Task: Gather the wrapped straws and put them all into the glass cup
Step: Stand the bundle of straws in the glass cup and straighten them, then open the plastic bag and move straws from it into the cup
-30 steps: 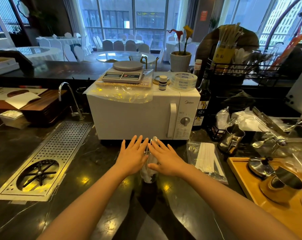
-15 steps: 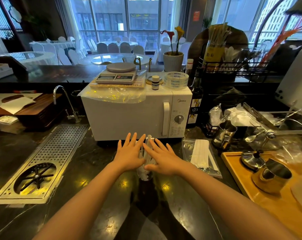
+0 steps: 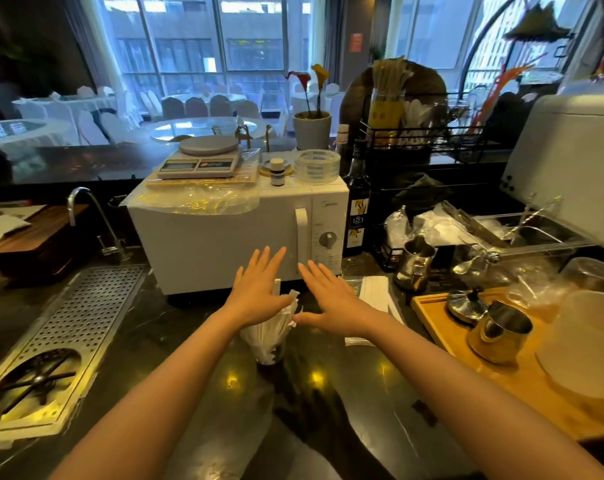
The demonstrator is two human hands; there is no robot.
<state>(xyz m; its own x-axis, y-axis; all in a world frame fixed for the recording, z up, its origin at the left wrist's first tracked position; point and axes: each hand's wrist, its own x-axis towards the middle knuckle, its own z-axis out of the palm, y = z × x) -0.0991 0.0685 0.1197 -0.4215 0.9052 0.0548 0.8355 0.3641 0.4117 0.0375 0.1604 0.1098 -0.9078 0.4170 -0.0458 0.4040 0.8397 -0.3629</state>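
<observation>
A glass cup [image 3: 270, 353] stands on the dark counter in front of the microwave, filled with a bundle of white wrapped straws [image 3: 274, 327] that lean to the right. My left hand [image 3: 259, 289] lies flat against the left side of the straw tops, fingers spread. My right hand [image 3: 331, 299] hovers just right of the straws with fingers apart, its thumb near the straw tips. Neither hand grips anything. More white wrapped straws [image 3: 375, 292] lie in a clear plastic bag to the right of my right hand.
A white microwave [image 3: 224, 244] stands right behind the cup. A perforated steel drain tray [image 3: 68, 334] lies to the left, with a tap behind it. On the right are steel pitchers [image 3: 414, 263], a wooden tray [image 3: 501, 386] and a dark syrup bottle [image 3: 357, 209].
My two hands have moved apart, the right one shifting to the right off the straws. The straw bundle now leans to the right and shows between the hands.
</observation>
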